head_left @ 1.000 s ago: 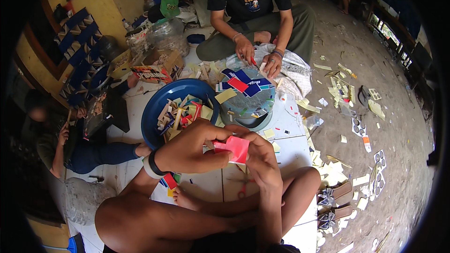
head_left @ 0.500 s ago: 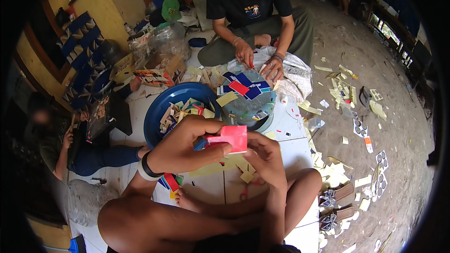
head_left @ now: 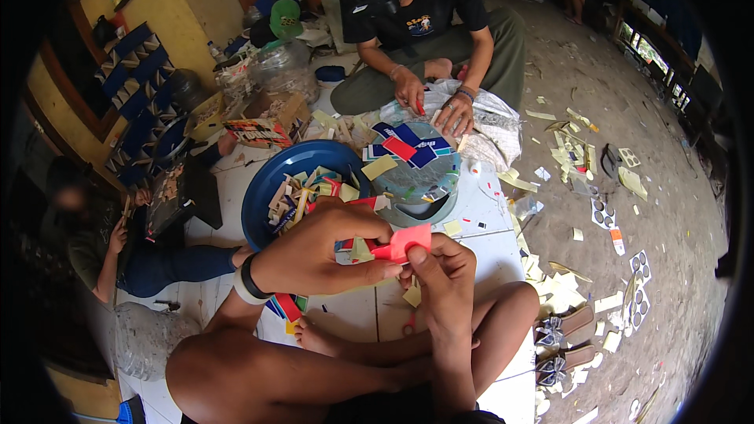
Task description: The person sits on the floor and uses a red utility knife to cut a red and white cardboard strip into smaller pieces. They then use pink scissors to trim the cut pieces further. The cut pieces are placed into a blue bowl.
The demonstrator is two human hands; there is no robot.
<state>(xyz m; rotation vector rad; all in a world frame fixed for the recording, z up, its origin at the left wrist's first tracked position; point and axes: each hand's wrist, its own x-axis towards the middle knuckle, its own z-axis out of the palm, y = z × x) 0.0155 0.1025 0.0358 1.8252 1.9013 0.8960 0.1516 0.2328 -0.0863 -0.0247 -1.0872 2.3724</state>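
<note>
In front of me, both hands hold a small glossy red piece of sheet (head_left: pixel 410 242), bent at its left part. My left hand (head_left: pixel 326 251), with a black and white wristband, is closed with its fingertips at the red piece's left end. A pale yellow scrap (head_left: pixel 361 250) shows between its fingers. My right hand (head_left: pixel 446 279) pinches the red piece's right end between thumb and fingers. Beyond my left knuckles another red strip (head_left: pixel 363 202) shows; I cannot tell whether the hand holds it. Behind my left hand stands a blue basin (head_left: pixel 259 188) full of small coloured and cream pieces.
A round grey-green tub (head_left: pixel 416 184) bears blue and red sheets. Across from me a person (head_left: pixel 428 39) works with a red tool; another sits at left (head_left: pixel 102 243). Red scissors (head_left: pixel 409 325) lie by my legs. Sandals (head_left: pixel 565 328) and yellow scraps (head_left: pixel 561 292) lie at right.
The red piece has been turned and bent, and less of its face shows. My right thumb has moved up onto it. The yellow scrap and the other red strip have come into sight.
</note>
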